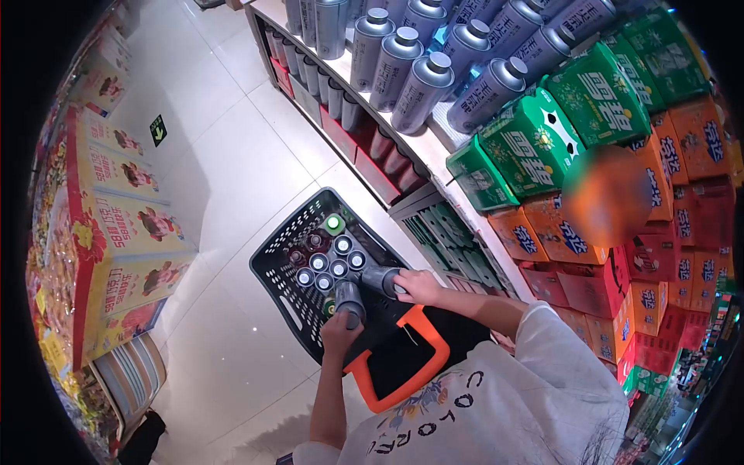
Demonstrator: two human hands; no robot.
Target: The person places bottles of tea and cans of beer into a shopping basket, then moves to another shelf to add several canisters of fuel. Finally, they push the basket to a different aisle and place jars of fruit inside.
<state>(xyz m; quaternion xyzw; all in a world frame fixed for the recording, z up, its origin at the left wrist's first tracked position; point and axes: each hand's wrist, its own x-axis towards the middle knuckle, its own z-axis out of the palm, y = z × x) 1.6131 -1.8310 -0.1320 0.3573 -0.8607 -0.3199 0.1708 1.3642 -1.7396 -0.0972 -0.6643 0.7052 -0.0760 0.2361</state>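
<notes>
My left hand is closed around one end of a dark grey cylindrical bottle, which slants over the near left side of a black shopping basket. My right hand grips another dark grey bottle at the basket's right side. Inside the basket stand several bottles with white caps, a green-capped bottle and dark red bottles. The basket's orange handle lies toward my body. Labels on both held bottles are not readable.
To the right, a shelf carries silver bottles, green drink cartons and orange cartons. Yellow printed boxes are stacked at left, above a slatted rack. White floor tiles run between them; a green arrow sign marks the floor.
</notes>
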